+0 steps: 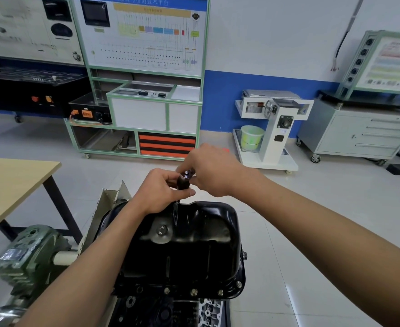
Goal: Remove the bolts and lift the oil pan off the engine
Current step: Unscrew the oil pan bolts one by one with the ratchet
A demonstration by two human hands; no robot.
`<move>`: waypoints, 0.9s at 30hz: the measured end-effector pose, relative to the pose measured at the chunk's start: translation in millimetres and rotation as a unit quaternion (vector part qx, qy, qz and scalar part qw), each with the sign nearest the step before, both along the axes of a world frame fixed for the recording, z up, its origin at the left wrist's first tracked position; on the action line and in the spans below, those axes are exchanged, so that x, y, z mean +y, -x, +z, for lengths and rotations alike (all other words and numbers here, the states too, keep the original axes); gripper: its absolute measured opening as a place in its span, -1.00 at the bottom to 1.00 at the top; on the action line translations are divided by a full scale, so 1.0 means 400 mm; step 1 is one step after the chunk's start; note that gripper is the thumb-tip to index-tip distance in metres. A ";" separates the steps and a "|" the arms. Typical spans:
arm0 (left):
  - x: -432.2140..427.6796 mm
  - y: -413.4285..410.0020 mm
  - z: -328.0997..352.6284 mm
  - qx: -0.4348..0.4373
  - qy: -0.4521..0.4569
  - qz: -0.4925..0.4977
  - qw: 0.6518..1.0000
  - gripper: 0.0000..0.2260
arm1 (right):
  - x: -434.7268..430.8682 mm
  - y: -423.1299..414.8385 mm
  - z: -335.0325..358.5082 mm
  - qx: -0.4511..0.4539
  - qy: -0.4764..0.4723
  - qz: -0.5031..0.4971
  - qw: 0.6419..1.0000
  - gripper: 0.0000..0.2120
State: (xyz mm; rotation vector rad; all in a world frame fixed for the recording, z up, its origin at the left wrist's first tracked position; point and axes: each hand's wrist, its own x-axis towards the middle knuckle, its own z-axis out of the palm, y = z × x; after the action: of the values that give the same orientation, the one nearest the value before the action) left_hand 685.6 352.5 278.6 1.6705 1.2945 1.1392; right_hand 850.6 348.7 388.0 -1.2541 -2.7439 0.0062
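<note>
Your black oil pan (194, 244) sits at lower centre of the frame on the engine (166, 312), which the bottom edge cuts off. Above the pan's far rim, your left hand (157, 192) curls its fingers round a dark, stubby tool (183, 182). Your right hand (212, 171) pinches the tool's tip, and what sits there is too small to tell. Several bolts (193, 291) show along the near flange.

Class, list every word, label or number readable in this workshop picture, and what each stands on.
"技术平台" (seemingly): end of the blurred white header on the training board.
Yellow band beneath: unreadable.
Right-hand display panel: too small.
Plate on the green gearbox: blurred.
Label on the white stand: too small.
Oil pan: no text visible.
</note>
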 end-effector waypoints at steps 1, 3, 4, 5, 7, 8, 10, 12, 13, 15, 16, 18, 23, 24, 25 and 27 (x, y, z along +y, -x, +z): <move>-0.001 0.000 0.001 0.001 0.004 0.002 1.000 -0.85 | -0.001 0.001 0.002 -0.002 0.003 0.005 1.000 -0.59; -0.003 0.000 0.002 -0.002 0.009 -0.001 1.000 -0.84 | -0.002 0.002 0.004 -0.001 0.015 0.014 1.000 -0.56; -0.003 0.000 0.002 -0.006 0.011 -0.005 1.000 -0.84 | -0.003 0.003 0.006 0.001 0.023 0.018 1.000 -0.55; -0.004 0.000 0.003 -0.012 0.011 -0.008 1.000 -0.83 | -0.003 0.004 0.008 0.003 0.030 0.023 0.999 -0.54; -0.005 -0.001 0.005 -0.023 0.010 -0.015 1.000 -0.79 | 0.001 0.006 0.008 0.004 0.042 0.033 0.999 -0.54; -0.005 0.000 0.006 -0.026 0.009 -0.018 0.999 -0.78 | 0.004 0.007 0.008 0.002 0.047 0.035 0.998 -0.54; -0.005 0.000 0.006 -0.025 0.007 -0.022 0.999 -0.78 | 0.011 0.007 0.006 -0.006 0.052 0.037 0.998 -0.55; -0.004 0.001 0.004 -0.018 0.004 -0.024 1.000 -0.78 | 0.015 0.005 0.004 -0.013 0.049 0.043 0.998 -0.57; -0.003 0.001 0.003 -0.015 0.001 -0.024 1.000 -0.79 | 0.016 0.004 0.003 -0.014 0.050 0.046 0.998 -0.57; -0.003 0.000 0.002 -0.018 -0.003 -0.019 1.000 -0.79 | 0.015 0.003 0.007 -0.008 0.054 0.044 0.998 -0.53; -0.003 0.000 0.002 -0.022 -0.005 -0.015 1.000 -0.79 | 0.016 0.004 0.009 -0.006 0.053 0.040 0.998 -0.52; -0.002 -0.001 0.001 -0.029 -0.005 -0.003 1.000 -0.81 | 0.019 0.004 0.011 -0.008 0.039 0.032 0.999 -0.56; -0.002 0.000 0.002 -0.031 -0.013 -0.005 0.999 -0.85 | 0.027 0.004 0.006 0.029 0.039 -0.008 0.999 -0.77; -0.002 0.000 0.001 -0.031 -0.013 -0.006 0.999 -0.85 | 0.026 0.005 0.002 0.045 0.046 -0.020 0.998 -0.81; -0.003 0.000 0.000 -0.030 -0.012 -0.007 0.999 -0.84 | 0.024 0.007 -0.003 0.056 0.048 -0.036 0.997 -0.84; -0.001 0.001 0.000 -0.035 -0.012 -0.008 0.999 -0.87 | 0.026 0.015 -0.014 0.070 0.044 -0.070 0.994 -0.77</move>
State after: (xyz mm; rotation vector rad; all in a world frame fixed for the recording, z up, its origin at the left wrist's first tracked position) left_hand 685.2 352.0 278.7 1.6414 1.2264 1.1967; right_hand 844.7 358.9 382.4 -1.4099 -2.5573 0.1959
